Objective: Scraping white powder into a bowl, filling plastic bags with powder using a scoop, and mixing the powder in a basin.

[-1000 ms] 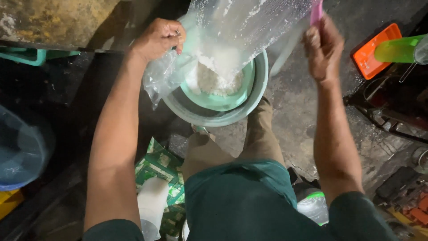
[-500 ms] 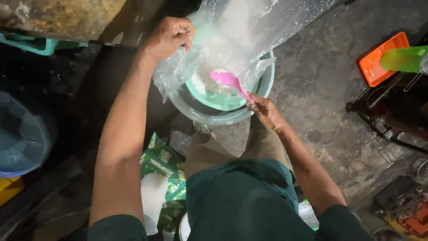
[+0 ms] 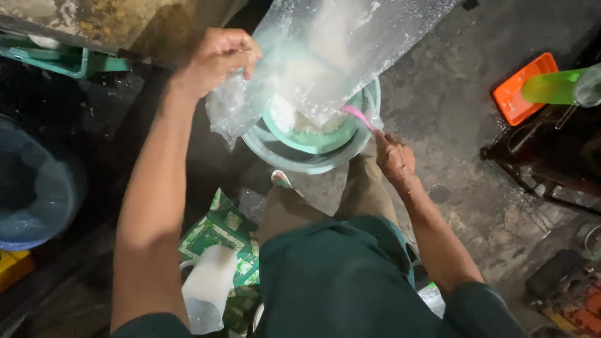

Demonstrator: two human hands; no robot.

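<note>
I'm pinching the clear plastic bag [image 3: 325, 56] by its near-left edge with my left hand [image 3: 219, 56]; its long axis is slanting, mouth pointing down into the green bowl [image 3: 313, 141]. My right hand [image 3: 394, 156] is gripping a pink scoop [image 3: 358, 114] at the bowl's right rim.

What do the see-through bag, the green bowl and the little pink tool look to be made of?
The bag looks like thin clear plastic film: transparent, crinkled, dusted white, bunched in the left hand. The green bowl seems to be moulded plastic, smooth with an even pale colour. The pink tool, held by the right hand, is probably plastic too; its end is hidden.
</note>
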